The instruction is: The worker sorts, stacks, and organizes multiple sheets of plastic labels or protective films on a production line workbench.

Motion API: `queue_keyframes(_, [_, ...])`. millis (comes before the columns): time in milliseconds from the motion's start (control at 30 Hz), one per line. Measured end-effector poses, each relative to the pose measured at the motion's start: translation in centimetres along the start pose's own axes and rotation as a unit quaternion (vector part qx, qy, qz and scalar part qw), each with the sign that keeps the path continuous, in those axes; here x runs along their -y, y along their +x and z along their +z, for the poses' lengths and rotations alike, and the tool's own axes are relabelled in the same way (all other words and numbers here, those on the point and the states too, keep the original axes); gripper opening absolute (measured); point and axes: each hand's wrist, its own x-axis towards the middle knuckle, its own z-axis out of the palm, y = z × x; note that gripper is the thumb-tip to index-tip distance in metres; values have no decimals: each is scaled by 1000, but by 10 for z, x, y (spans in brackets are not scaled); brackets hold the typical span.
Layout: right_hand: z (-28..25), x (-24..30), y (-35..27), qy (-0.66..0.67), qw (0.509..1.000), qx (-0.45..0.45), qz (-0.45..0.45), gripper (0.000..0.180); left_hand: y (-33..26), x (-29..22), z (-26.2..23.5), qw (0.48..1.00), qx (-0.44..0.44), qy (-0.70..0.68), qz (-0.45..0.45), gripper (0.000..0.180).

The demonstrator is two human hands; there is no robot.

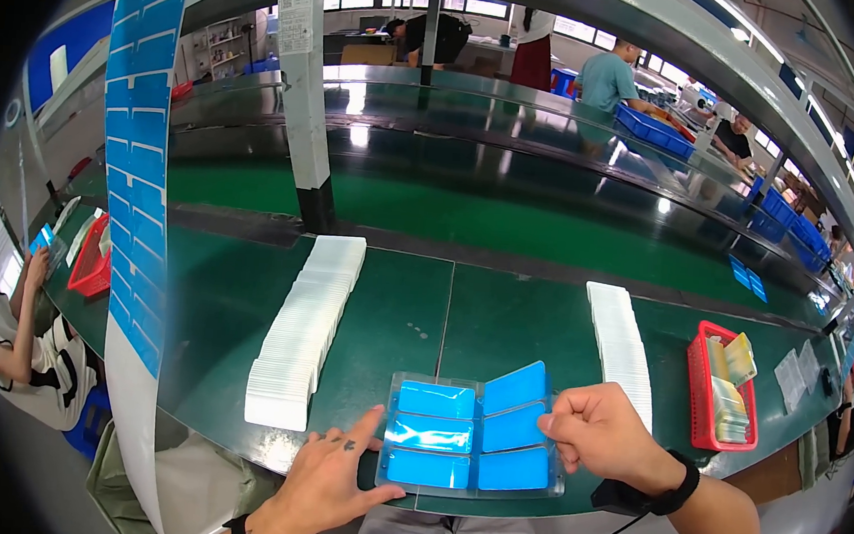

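Observation:
In front of me on the green table lies a clear plastic holder (474, 469) with blue rectangular pieces (432, 433) in two columns. Its left edge is between the spread thumb and forefinger of my left hand (328, 475), which is open. My right hand (612, 437) is closed in a pinch at the right edge of a blue rectangle (512, 426) in the right column. That rectangle and the upper one (516, 387) sit tilted, their right ends higher. The fingertips partly hide what is pinched.
Overlapping white cards form a long row (307, 328) on the left and another (622, 338) on the right. A red basket (700, 429) of cards stands farther right. A blue-and-white sheet (139, 164) hangs at left. A grey post (306, 87) rises behind. Co-workers sit nearby.

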Motion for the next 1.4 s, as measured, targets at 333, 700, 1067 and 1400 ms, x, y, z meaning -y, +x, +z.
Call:
queue_keyframes(333, [-13, -23, -5, 20, 999, -23, 22, 28, 87, -24, -4, 980, -1, 129, 151, 37])
queue_keyframes(700, [-7, -20, -6, 47, 999, -1, -4, 27, 118, -19, 6, 996, 23, 52, 65, 23])
queue_keyframes(1067, [27, 17, 2, 18, 991, 64, -116, 31, 69, -22, -28, 977, -141, -150, 56, 15])
queue_keyframes(1400, [22, 114, 0, 102, 967, 64, -223, 27, 10, -6, 9, 863, -367, -333, 92, 6])
